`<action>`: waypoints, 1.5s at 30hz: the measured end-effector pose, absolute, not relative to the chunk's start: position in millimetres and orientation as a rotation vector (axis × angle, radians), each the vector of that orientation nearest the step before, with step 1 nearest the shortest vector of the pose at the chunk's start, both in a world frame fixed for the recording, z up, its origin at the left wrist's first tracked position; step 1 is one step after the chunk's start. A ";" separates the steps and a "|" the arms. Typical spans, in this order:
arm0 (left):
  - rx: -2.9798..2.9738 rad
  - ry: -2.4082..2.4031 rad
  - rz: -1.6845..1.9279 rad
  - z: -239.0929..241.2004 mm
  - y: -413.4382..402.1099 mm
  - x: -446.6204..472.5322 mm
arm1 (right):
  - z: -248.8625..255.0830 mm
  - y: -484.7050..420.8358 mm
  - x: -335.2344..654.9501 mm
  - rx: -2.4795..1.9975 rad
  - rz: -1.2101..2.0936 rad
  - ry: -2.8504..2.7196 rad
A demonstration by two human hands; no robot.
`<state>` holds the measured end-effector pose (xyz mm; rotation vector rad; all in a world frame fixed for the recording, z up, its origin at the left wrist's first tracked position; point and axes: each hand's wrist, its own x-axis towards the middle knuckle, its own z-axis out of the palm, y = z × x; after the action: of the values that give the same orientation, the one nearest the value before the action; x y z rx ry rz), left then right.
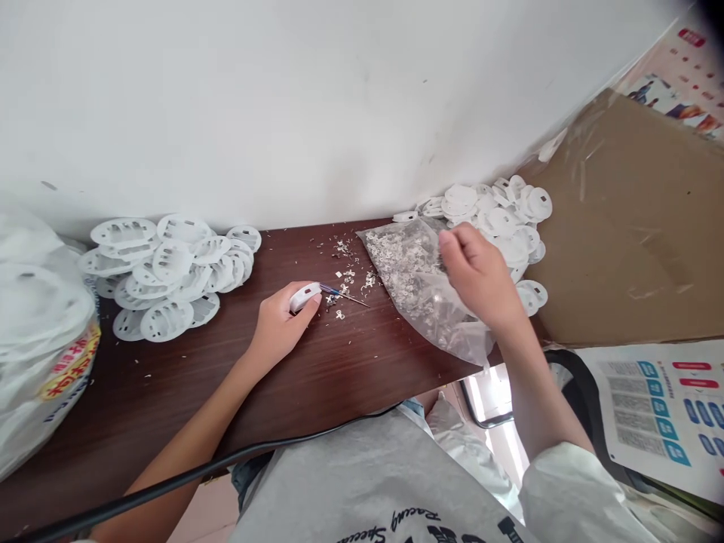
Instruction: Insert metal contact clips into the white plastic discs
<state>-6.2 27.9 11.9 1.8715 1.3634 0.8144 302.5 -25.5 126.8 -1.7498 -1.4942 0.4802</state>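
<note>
My left hand (283,320) is closed around a white oval plastic part (305,296), held on edge just above the table. Right beside its far end is a thin tool like a small screwdriver (346,294), with a dark bluish handle and a slim metal shaft; whether it touches the part I cannot tell. My right hand (472,268) hovers over a clear plastic bag (407,290) full of small metal pieces. Its fingers are curled in, and anything inside them is hidden. Loose metal pieces (346,283) and dark screw-like bits lie between the hands.
White oval parts are heaped at left (173,264) and at right (498,215), against the wall. A stuffed white plastic bag (39,339) stands at far left, a large cardboard sheet (633,226) at right. A black cable (226,456) crosses the table's front edge.
</note>
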 end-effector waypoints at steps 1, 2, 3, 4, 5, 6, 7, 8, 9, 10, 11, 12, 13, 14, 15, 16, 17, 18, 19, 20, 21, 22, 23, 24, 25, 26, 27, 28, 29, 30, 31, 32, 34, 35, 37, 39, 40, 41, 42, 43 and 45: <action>1.871 1.358 0.818 11.7 27.8 -6.3 | 124.1 -18.0 290.4 -1.771 0.424 -1.604; 1.870 1.352 0.822 11.6 27.7 -6.4 | 118.4 -11.0 278.5 -1.788 0.427 -1.706; 1.869 1.346 0.824 11.5 27.6 -6.5 | 110.0 -4.6 267.1 -1.822 0.463 -1.776; 1.865 1.342 0.824 11.4 27.5 -6.6 | 99.6 1.2 256.6 -1.863 0.493 -1.833; 1.860 1.338 0.823 11.1 27.4 -6.8 | 88.0 6.2 247.2 -1.915 0.509 -1.895; 1.853 1.333 0.824 10.8 27.3 -6.9 | 76.4 10.3 238.9 -1.978 0.482 -1.936; 1.847 1.326 0.827 10.4 27.2 -7.1 | 65.5 13.6 231.8 -2.040 0.437 -1.970; 1.842 1.315 0.834 9.9 27.0 -7.3 | 56.2 15.9 225.8 -2.109 0.397 -1.995; 1.837 1.304 0.846 9.5 26.9 -7.4 | 48.6 17.5 220.8 -2.179 0.357 -2.019; 1.833 1.295 0.859 9.2 26.7 -7.6 | 42.9 18.5 216.6 -2.237 0.316 -2.037; 1.827 1.290 0.872 9.1 26.6 -7.8 | 38.9 19.0 213.2 -2.281 0.282 -2.054; 1.820 1.290 0.882 9.3 26.4 -7.9 | 36.0 19.2 210.5 -2.308 0.250 -2.069; 1.811 1.295 0.888 9.7 26.2 -8.1 | 33.8 19.4 208.3 -2.319 0.224 -2.081; 1.798 1.301 0.894 10.3 26.1 -8.1 | 31.9 19.6 206.6 -2.317 0.201 -2.092; 1.784 1.306 0.901 11.0 26.0 -8.1 | 30.0 19.9 205.3 -2.310 0.175 -2.096; 1.770 1.310 0.909 11.7 26.0 -8.1 | 27.8 20.2 204.5 -2.299 0.145 -2.096; 1.756 1.312 0.916 12.2 26.1 -8.0 | 25.3 20.6 203.9 -2.284 0.114 -2.095; 1.744 1.312 0.921 12.5 26.3 -8.0 | 22.6 21.0 203.7 -2.268 0.086 -2.093; 1.735 1.310 0.922 12.6 26.5 -8.0 | 19.8 21.4 203.8 -2.249 0.061 -2.093; 1.730 1.309 0.921 12.3 26.7 -8.1 | 17.1 21.8 204.2 -2.223 0.038 -2.095; 1.726 1.309 0.920 11.8 27.0 -8.2 | 14.6 22.2 204.9 -2.189 0.020 -2.103; 1.725 1.307 0.919 11.1 27.3 -8.4 | 12.4 22.6 205.8 -2.147 0.002 -2.114; 1.726 1.303 0.921 10.2 27.6 -8.6 | 10.7 23.0 206.8 -2.101 -0.018 -2.127; 1.727 1.299 0.926 9.4 27.9 -8.9 | 9.3 23.4 207.9 -2.059 -0.035 -2.137; 1.727 1.295 0.931 8.5 28.1 -9.1 | 8.4 23.7 209.0 -2.024 -0.046 -2.142; 1.726 1.290 0.935 7.8 28.2 -9.3 | 7.8 24.0 210.1 -1.999 -0.052 -2.142; 1.722 1.286 0.938 7.2 28.1 -9.5 | 7.5 24.1 211.1 -1.983 -0.051 -2.134; 1.717 1.284 0.943 6.9 27.8 -9.7 | 7.4 24.1 212.0 -1.973 -0.047 -2.120; 1.709 1.283 0.947 6.7 27.3 -10.0 | 7.5 24.0 213.0 -1.965 -0.040 -2.105; 1.697 1.286 0.950 6.7 26.6 -10.3 | 7.6 23.9 214.1 -1.955 -0.029 -2.093; 1.680 1.296 0.956 6.7 25.8 -10.6 | 7.8 23.7 215.3 -1.943 -0.013 -2.087; 1.660 1.314 0.963 6.9 24.9 -11.0 | 8.0 23.5 216.5 -1.928 0.008 -2.088; 1.616 1.360 0.979 6.9 23.3 -11.6 | 8.7 23.0 218.9 -1.898 0.055 -2.097; 1.597 1.377 0.987 6.6 22.7 -11.7 | 9.1 22.8 219.9 -1.892 0.073 -2.098; 1.570 1.373 1.008 5.5 22.5 -11.4 | 9.9 22.6 221.0 -1.917 0.087 -2.090; 1.534 1.327 1.033 3.6 23.2 -10.5 | 10.3 23.2 221.0 -1.967 0.060 -2.096; 1.511 1.298 1.042 2.5 23.7 -10.0 | 10.1 23.9 220.6 -1.987 0.034 -2.108; 1.490 1.273 1.048 1.4 24.3 -9.5 | 9.7 24.8 220.0 -2.002 0.004 -2.124; 1.480 1.252 1.047 0.4 24.9 -9.1 | 9.1 26.0 219.1 -2.011 -0.025 -2.140; 1.487 1.237 1.039 -0.3 25.4 -8.7 | 8.3 27.3 218.0 -2.017 -0.048 -2.152; 1.531 1.209 1.011 -0.6 26.4 -7.6 | 6.6 30.1 215.0 -2.018 -0.071 -2.166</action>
<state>-7.6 26.4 -0.6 1.5305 1.2094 1.0107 215.0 30.1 6.6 -2.0182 -2.1658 -0.0705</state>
